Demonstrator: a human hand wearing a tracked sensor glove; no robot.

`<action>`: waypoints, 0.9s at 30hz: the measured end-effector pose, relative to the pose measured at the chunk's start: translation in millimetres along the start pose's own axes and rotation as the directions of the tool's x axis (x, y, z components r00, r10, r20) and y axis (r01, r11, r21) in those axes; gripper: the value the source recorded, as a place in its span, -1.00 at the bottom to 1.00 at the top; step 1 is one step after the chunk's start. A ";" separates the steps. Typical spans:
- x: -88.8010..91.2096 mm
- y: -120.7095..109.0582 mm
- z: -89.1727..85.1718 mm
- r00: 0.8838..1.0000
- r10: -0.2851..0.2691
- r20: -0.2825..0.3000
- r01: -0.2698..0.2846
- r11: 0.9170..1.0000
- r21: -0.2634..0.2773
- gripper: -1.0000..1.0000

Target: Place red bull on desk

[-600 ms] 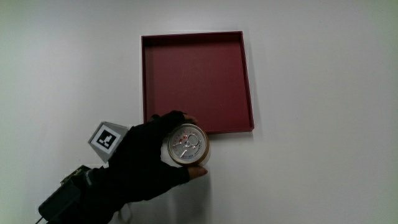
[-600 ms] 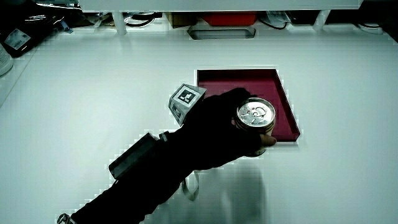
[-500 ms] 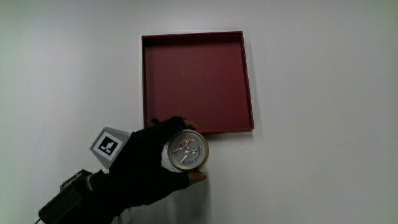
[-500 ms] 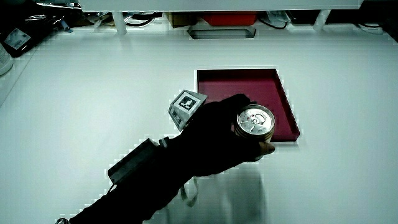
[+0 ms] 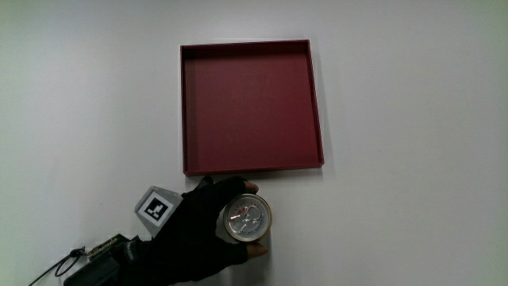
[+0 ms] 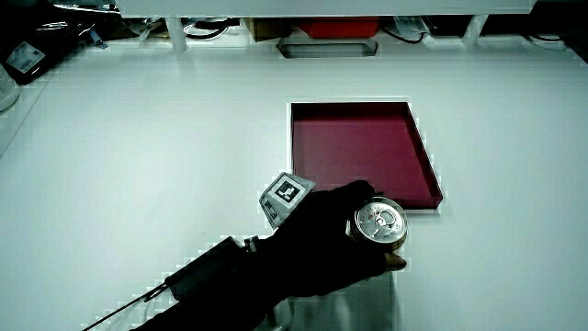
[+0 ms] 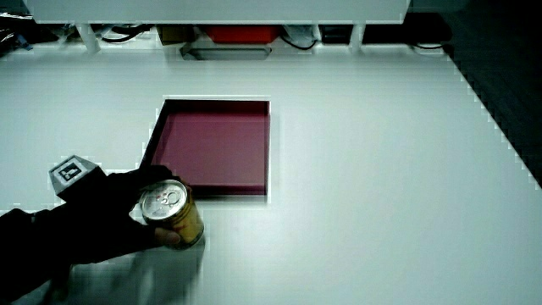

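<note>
The Red Bull can (image 5: 247, 218) stands upright with its silver lid facing up, just nearer to the person than the red tray (image 5: 313, 103). The gloved hand (image 5: 208, 230) is shut on the can, fingers wrapped round its side. In both side views the can (image 6: 379, 224) (image 7: 172, 212) shows a gold body, off the tray (image 6: 424, 156) (image 7: 264, 144) and over the white table. I cannot tell whether its base touches the table. The patterned cube (image 5: 156, 208) sits on the hand's back.
The red tray holds nothing. A low partition (image 6: 312, 7) with cables and small items runs along the table's edge farthest from the person. White tabletop (image 5: 413, 199) surrounds the tray.
The hand has carried the can from over the tray's near rim toward the person, off the tray and over the bare table.
</note>
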 end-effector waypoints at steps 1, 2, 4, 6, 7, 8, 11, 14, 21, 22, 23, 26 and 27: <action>-0.7 -0.2 -1.9 1.000 -0.014 0.001 0.014 1.000 -0.003 0.00; -3.4 -1.1 -3.6 1.000 -0.002 -0.001 0.002 1.000 -0.009 0.00; -6.9 -1.7 -6.3 1.000 -0.018 -0.017 0.018 1.000 -0.005 0.00; -11.5 -2.8 -9.7 1.000 -0.012 -0.011 0.012 1.000 -0.006 0.00; -13.9 -3.3 -11.2 1.000 0.016 -0.010 -0.016 1.000 -0.017 0.00; -14.5 -3.3 -13.7 0.999 0.011 0.044 -0.010 1.000 -0.016 0.00; -15.9 -3.4 -15.4 1.000 -0.003 0.005 0.003 1.000 -0.018 0.00; -17.4 -2.9 -16.4 1.000 0.023 0.007 -0.023 0.999 -0.029 0.00; -16.7 -3.0 -17.2 1.000 0.027 0.016 -0.027 0.999 -0.026 0.00; -16.4 -2.8 -16.8 1.000 0.028 -0.004 -0.028 0.999 -0.031 0.00; -16.6 -2.9 -17.2 1.000 0.030 0.010 -0.029 0.999 -0.031 0.00; -17.7 -2.9 -17.8 1.000 0.020 0.017 -0.019 0.999 -0.032 -0.18; -17.8 -3.5 -17.8 0.998 0.055 0.022 -0.054 0.998 -0.040 -0.24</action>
